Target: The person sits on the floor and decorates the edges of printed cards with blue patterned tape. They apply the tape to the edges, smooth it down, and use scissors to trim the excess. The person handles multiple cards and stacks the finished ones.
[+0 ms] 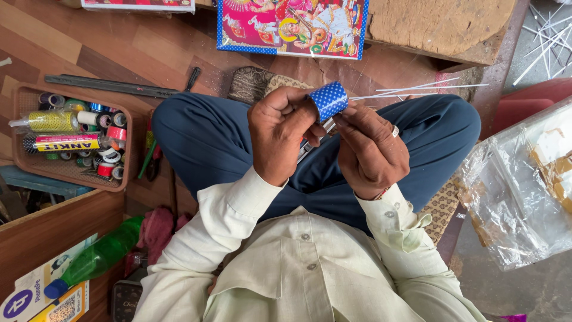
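Wood-plank floor (89, 42), brown basket (122, 179), green bottle (98, 256)

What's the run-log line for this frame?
left hand: grips blue dotted tape roll | right hand: at roll, fingers on it | brown basket: tape rolls, person's left

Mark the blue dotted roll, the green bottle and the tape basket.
blue dotted roll (329, 99), head view, its outer face
green bottle (98, 257), head view, mid body
tape basket (127, 149), head view, right rim

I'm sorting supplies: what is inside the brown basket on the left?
The basket holds many small tape rolls in mixed colours, a yellow glittery roll in clear wrap and a yellow packet. Whatever lies beneath them is covered.
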Demonstrator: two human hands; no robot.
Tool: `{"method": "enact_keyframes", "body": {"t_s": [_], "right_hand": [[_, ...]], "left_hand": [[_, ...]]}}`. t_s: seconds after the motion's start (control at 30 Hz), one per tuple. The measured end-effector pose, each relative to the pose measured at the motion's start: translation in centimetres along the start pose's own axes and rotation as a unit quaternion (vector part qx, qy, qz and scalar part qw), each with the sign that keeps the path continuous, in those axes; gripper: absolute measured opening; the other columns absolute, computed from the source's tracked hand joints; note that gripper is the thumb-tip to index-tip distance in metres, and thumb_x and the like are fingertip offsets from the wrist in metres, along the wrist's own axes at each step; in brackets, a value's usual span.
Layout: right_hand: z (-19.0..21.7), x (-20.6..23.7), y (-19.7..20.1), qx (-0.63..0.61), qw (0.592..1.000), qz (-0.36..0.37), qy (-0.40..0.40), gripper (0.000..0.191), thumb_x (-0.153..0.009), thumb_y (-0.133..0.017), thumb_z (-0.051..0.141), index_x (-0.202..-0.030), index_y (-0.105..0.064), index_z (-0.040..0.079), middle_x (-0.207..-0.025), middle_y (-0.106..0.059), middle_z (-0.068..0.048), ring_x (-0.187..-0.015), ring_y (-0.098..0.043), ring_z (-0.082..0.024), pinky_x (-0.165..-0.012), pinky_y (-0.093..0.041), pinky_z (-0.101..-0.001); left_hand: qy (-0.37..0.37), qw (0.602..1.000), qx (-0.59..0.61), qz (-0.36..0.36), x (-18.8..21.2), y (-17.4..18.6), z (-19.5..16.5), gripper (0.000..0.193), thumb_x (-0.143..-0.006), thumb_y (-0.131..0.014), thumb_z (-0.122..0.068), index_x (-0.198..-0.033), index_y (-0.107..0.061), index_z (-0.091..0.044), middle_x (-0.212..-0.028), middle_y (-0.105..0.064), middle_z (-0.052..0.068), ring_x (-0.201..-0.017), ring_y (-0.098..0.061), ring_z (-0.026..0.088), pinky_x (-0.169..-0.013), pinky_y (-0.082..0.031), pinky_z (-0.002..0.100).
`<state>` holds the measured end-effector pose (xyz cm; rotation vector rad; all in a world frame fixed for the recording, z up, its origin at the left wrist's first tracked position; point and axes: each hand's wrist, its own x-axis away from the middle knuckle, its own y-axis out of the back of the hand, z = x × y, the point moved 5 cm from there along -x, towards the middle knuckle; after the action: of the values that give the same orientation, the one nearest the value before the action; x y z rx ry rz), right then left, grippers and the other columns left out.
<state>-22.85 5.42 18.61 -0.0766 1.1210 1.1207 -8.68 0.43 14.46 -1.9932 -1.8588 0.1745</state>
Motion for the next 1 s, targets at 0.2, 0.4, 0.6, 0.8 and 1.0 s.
{"method": "enact_keyframes", "body": {"t_s": [0.2,0.4,0.6,0.8,1.0], "right_hand": [[-0.09,0.24,0.06,0.009,1.000,0.003,0.004,0.023,-0.084,-0.073,-0.024,-0.098,-0.070,-0.006,-0.116,-0.071,-0.021,-0.107,-0.075,-0.035,-0.092,-0.064,-0.0408],[-0.18,0.10,0.02,-0.002,1.000,0.000,0.024,0.022,-0.086,-0.077,-0.024,-0.098,-0.069,-0.008,-0.119,-0.069,-0.023,-0.110,-0.074,-0.036,-0.095,-0.064,-0.0416],[-0.04,0.01,0.14,0.001,1.000,0.002,0.025,0.023,-0.085,-0.077,-0.024,-0.101,-0.070,-0.009,-0.118,-0.070,-0.023,-0.109,-0.074,-0.036,-0.094,-0.064,-0.0418],[0.05,-0.09,0.25,0.009,1.000,0.008,0.017,0.023,-0.085,-0.078,-0.023,-0.100,-0.071,-0.008,-0.117,-0.070,-0.022,-0.110,-0.074,-0.035,-0.094,-0.064,-0.0407],[0.11,-0.09,0.35,0.004,1.000,0.005,0.019,0.023,-0.085,-0.076,-0.024,-0.100,-0.070,-0.008,-0.118,-0.070,-0.023,-0.110,-0.074,-0.037,-0.094,-0.065,-0.0418]], "left_hand": [[0.005,1.000,0.016,0.000,0.19,-0.18,0.08,0.014,-0.100,-0.067,-0.010,-0.103,-0.069,0.003,-0.085,-0.074,0.007,-0.067,-0.069,0.011,-0.054,-0.055,0.025],[0.013,1.000,0.026,-0.008,0.33,-0.29,0.25,0.013,-0.099,-0.067,-0.010,-0.099,-0.068,0.003,-0.083,-0.073,0.008,-0.066,-0.070,0.013,-0.053,-0.056,0.026],[0.026,0.999,0.028,-0.011,0.33,-0.22,0.44,0.013,-0.099,-0.066,-0.010,-0.096,-0.067,0.003,-0.082,-0.073,0.010,-0.065,-0.070,0.014,-0.052,-0.056,0.026],[0.036,0.998,0.047,-0.005,0.23,-0.23,0.43,0.013,-0.098,-0.067,-0.010,-0.095,-0.066,0.002,-0.082,-0.073,0.010,-0.065,-0.070,0.015,-0.052,-0.056,0.027],[0.045,0.998,0.039,-0.012,0.32,-0.36,0.43,0.013,-0.098,-0.067,-0.011,-0.093,-0.067,0.002,-0.080,-0.073,0.010,-0.064,-0.070,0.014,-0.052,-0.056,0.027]]}}
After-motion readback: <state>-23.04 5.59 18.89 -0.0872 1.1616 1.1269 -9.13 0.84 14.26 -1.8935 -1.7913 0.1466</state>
